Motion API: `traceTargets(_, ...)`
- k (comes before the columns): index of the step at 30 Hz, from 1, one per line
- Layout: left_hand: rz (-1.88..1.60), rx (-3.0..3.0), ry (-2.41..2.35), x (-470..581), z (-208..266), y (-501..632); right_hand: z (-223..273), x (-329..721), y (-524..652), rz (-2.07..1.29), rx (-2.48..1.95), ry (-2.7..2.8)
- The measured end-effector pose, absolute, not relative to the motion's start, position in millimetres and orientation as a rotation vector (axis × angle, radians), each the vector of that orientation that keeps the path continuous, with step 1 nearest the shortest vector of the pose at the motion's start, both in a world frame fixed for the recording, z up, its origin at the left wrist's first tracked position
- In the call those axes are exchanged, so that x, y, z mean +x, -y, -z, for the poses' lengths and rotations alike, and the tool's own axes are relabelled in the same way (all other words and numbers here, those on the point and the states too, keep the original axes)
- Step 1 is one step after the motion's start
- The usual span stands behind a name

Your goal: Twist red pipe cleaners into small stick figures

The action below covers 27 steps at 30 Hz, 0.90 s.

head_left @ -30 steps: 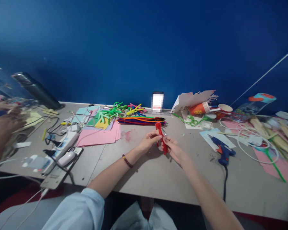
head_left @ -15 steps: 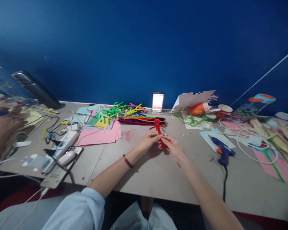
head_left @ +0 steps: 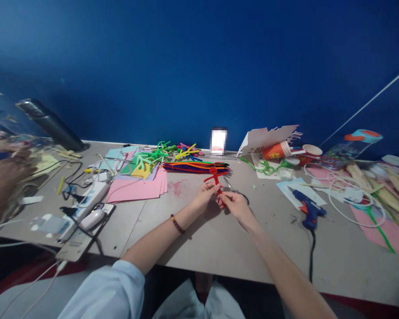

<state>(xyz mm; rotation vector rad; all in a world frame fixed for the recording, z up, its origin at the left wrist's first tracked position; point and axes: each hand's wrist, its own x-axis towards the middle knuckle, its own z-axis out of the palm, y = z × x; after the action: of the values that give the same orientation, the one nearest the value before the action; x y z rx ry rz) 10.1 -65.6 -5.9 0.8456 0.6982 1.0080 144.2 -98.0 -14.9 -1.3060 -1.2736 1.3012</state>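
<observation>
A small red pipe-cleaner figure (head_left: 216,177) with a round head and two thin arms is held over the middle of the table. My left hand (head_left: 206,196) pinches its body from the left. Fingers of my right hand (head_left: 236,204) are closed on its lower part, which they partly hide. Behind the figure lies a bundle of coloured pipe cleaners (head_left: 193,168). A pair of scissors (head_left: 230,184) rests on the table just beyond my right hand, its handle partly covered.
Pink paper sheets (head_left: 136,188) and green bent pipe cleaners (head_left: 156,153) lie to the left, near a power strip (head_left: 86,206) with cables. A blue glue gun (head_left: 307,208) and paper cups (head_left: 275,151) are on the right. Another person's hand (head_left: 11,170) works at far left.
The red figure has tilted and shifted slightly left, its arms spread wider. My right hand has turned a little lower, uncovering more of the scissors. The other person's hand moved slightly.
</observation>
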Motion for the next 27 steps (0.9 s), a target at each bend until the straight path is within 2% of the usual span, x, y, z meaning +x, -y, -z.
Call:
traceTargets(5, -1.1, 0.831, -0.766, 8, 4, 62, 13, 141, 101, -1.325, -1.341, 1.253)
traceTargets(16, -1.076, 0.863, -0.757, 4, 0, 61, 8, 142, 101, -1.336, -1.33, 1.239)
traceTargets(22, -0.904, 0.922, -0.639, 1, -5, 58, 4, 144, 100, -1.313, -1.277, 1.188)
traceTargets(27, -0.961, 0.862, -0.601, 1, -5, 57, 5, 144, 100, -1.3, -1.275, 1.181)
